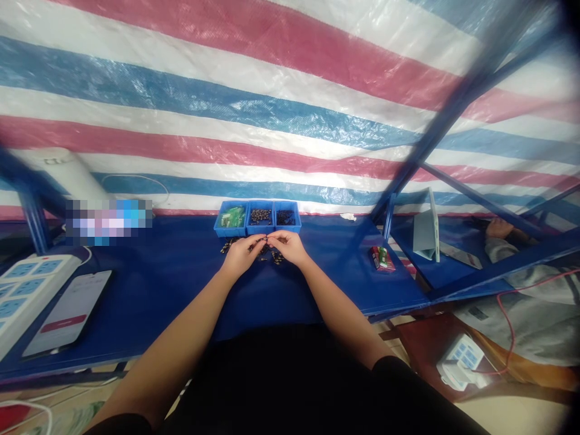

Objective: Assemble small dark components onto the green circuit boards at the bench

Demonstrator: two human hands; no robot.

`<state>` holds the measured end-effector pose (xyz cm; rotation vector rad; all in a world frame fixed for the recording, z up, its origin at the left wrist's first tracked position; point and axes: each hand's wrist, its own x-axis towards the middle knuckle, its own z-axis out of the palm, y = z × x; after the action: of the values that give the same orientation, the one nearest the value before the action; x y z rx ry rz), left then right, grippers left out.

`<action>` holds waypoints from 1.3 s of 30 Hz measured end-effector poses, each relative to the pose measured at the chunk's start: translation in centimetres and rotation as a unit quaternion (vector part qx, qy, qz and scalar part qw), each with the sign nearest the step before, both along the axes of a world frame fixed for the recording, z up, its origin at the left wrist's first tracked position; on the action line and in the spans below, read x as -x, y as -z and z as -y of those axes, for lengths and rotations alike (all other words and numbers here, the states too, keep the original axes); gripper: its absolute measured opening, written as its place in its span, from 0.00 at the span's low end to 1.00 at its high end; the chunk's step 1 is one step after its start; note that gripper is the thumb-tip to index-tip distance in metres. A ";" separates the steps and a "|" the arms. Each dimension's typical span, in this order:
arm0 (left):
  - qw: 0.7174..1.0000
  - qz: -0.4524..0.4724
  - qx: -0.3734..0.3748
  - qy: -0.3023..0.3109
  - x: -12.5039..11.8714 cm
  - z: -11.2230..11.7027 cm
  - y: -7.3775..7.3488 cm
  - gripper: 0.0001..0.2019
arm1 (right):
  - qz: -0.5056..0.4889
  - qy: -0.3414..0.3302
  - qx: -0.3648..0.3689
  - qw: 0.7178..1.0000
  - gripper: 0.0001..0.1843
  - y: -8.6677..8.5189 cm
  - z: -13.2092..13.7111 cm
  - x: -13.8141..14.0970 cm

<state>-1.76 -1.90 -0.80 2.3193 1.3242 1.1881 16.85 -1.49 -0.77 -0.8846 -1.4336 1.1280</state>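
Note:
My left hand [243, 252] and my right hand [289, 246] meet over the blue table [172, 272], fingertips pinched together on a small dark part too tiny to name. Loose small dark parts [272, 257] lie on the table under and around the hands. Just behind them stand three small blue bins [258, 218] side by side: the left one holds green pieces, the other two hold dark pieces.
A phone [67, 314] and a white power strip [22, 296] lie at the left. A small red and green box [381, 258] sits to the right. Blue metal frame bars [453, 109] cross the right side, with another person's sleeve and hand [502, 232] beyond.

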 end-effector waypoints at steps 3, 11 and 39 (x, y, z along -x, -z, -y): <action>1.000 0.000 0.008 0.000 0.0 0.1 -0.1 0.17 | 0.007 0.001 0.001 1.000 0.18 0.0 0.0 0.0; 1.000 0.011 0.005 0.005 -0.1 0.2 -0.1 0.18 | 0.041 0.015 -0.018 0.999 0.17 0.3 0.0 -0.1; 0.999 0.010 0.030 0.022 -0.1 0.5 -0.3 0.16 | 0.062 0.094 -0.030 0.993 0.20 -0.7 0.5 0.0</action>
<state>-1.65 -2.38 -0.52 2.2771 1.2765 1.1403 16.87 -2.01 -0.04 -1.0383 -1.4432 0.8997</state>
